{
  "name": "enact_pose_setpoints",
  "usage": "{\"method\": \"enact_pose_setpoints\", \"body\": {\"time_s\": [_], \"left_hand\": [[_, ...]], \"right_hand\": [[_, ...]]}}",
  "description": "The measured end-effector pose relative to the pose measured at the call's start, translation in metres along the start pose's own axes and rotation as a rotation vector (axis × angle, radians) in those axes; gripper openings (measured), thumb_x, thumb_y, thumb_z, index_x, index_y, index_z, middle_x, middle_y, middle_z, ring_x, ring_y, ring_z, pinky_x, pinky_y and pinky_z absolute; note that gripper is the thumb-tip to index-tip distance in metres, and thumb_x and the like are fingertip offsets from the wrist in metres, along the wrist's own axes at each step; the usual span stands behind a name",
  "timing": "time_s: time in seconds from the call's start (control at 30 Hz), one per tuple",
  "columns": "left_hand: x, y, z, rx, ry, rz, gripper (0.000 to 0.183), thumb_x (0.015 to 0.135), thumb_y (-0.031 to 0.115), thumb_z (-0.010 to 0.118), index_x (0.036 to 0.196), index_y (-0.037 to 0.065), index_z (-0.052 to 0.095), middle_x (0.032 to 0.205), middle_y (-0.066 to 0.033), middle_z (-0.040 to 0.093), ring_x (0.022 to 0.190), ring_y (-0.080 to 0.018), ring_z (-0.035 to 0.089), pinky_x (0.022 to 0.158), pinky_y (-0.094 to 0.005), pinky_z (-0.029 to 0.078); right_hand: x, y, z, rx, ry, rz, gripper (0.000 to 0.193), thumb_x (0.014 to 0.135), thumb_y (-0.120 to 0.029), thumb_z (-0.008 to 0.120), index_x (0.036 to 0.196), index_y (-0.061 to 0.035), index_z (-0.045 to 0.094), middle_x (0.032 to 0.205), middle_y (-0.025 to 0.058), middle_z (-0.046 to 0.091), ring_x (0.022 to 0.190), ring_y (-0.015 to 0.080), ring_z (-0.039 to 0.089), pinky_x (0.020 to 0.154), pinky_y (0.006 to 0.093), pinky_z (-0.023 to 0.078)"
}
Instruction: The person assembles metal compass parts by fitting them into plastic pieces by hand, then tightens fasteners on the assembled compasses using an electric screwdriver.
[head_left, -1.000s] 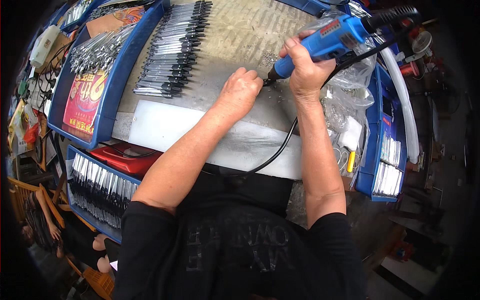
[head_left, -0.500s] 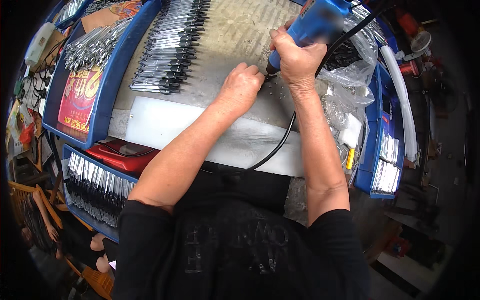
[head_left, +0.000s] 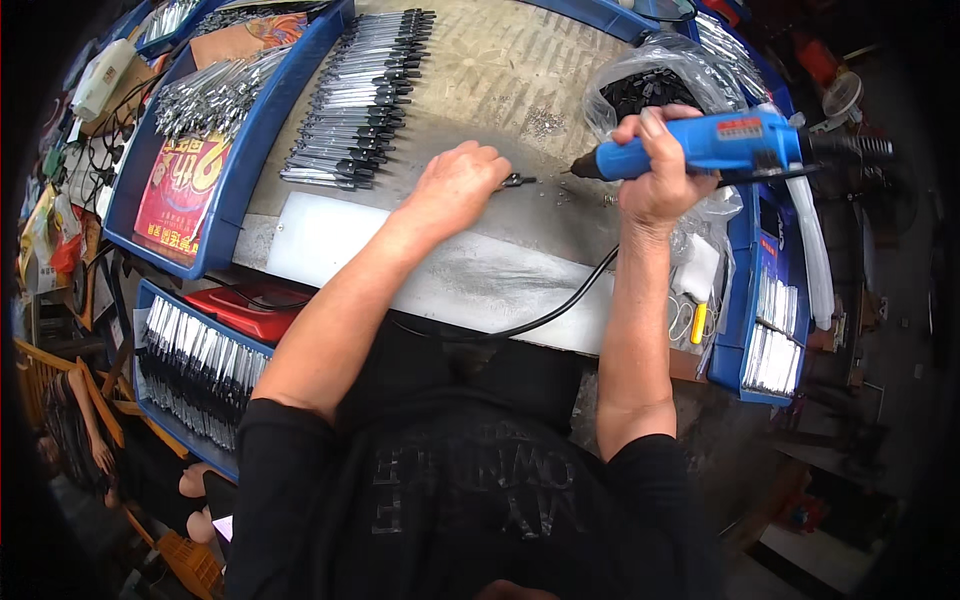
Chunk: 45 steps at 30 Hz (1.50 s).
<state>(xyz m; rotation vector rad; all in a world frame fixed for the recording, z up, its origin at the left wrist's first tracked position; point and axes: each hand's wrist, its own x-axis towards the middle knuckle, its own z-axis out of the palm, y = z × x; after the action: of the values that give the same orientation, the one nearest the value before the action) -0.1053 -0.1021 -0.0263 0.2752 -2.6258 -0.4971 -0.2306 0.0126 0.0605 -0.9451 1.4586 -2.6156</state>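
My left hand is closed over the table, its fingers wrapped round a pen. Only the pen's dark end sticks out past the fingertips; my hand hides the rest. My right hand grips a blue electric screwdriver that lies nearly level. Its black nose points left, toward the pen but apart from it. Left of my left hand, many pens with clear barrels and black ends lie side by side in a long row.
A white board lies along the table's near edge, with a black cable over it. Blue trays of pens stand at the left. A plastic bag of black parts sits at the right. Small springs are scattered on the table.
My right hand has swung the screwdriver from steeply tilted over the pen to nearly level, off to the right. My left hand has shifted slightly left, and the pen's dark end shows clearly.
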Motion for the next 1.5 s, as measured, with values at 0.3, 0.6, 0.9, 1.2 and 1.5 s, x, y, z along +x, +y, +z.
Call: {"method": "enact_pose_setpoints", "body": {"time_s": [0.3,0.6,0.9,1.2,1.5], "left_hand": [[-0.032,-0.005,-0.036,-0.020,-0.211,0.042,0.005,0.072,0.007,0.056,0.075,0.003,0.056,0.077,-0.0088,0.056,0.078,-0.0272,0.053,0.068,-0.0374,0.044],[-0.052,-0.014,-0.059,-0.058,0.209,0.061,0.013,0.069,0.001,0.065,0.078,0.002,0.056,0.077,-0.0085,0.055,0.074,-0.0267,0.055,0.064,-0.0339,0.046],[-0.086,-0.065,-0.112,0.214,0.174,-0.125,0.017,0.070,0.003,0.064,0.085,0.003,0.057,0.083,-0.0094,0.057,0.081,-0.0263,0.055,0.070,-0.0331,0.045],[-0.081,-0.080,-0.105,0.256,0.004,-0.112,0.021,0.071,0.008,0.063,0.090,0.006,0.056,0.086,-0.0066,0.054,0.085,-0.0243,0.051,0.075,-0.0344,0.041],[-0.077,-0.087,-0.107,0.227,-0.066,-0.034,0.018,0.073,0.007,0.060,0.090,0.007,0.054,0.083,-0.0038,0.053,0.086,-0.0222,0.050,0.076,-0.0332,0.038]], "right_hand": [[0.002,0.010,-0.029,0.161,0.099,0.008,0.031,0.066,-0.002,0.061,0.092,0.0054,0.047,0.068,0.0101,0.051,0.053,0.0205,0.055,0.056,0.0306,0.047],[-0.001,0.019,-0.050,0.234,0.028,0.056,0.031,0.069,-0.006,0.057,0.096,-0.0011,0.044,0.071,0.0112,0.051,0.060,0.0219,0.051,0.061,0.0339,0.043],[-0.002,0.021,-0.052,0.296,0.004,0.082,0.032,0.070,-0.005,0.057,0.099,-0.0028,0.043,0.069,0.0109,0.050,0.062,0.0219,0.051,0.062,0.0349,0.044],[-0.002,0.023,-0.054,0.253,0.012,0.060,0.034,0.070,-0.006,0.056,0.101,-0.0020,0.041,0.070,0.0115,0.051,0.061,0.0215,0.051,0.063,0.0351,0.045],[-0.002,0.019,-0.049,0.218,0.037,0.043,0.033,0.069,-0.006,0.057,0.098,-0.0005,0.042,0.069,0.0113,0.050,0.060,0.0214,0.051,0.062,0.0349,0.045]]}}
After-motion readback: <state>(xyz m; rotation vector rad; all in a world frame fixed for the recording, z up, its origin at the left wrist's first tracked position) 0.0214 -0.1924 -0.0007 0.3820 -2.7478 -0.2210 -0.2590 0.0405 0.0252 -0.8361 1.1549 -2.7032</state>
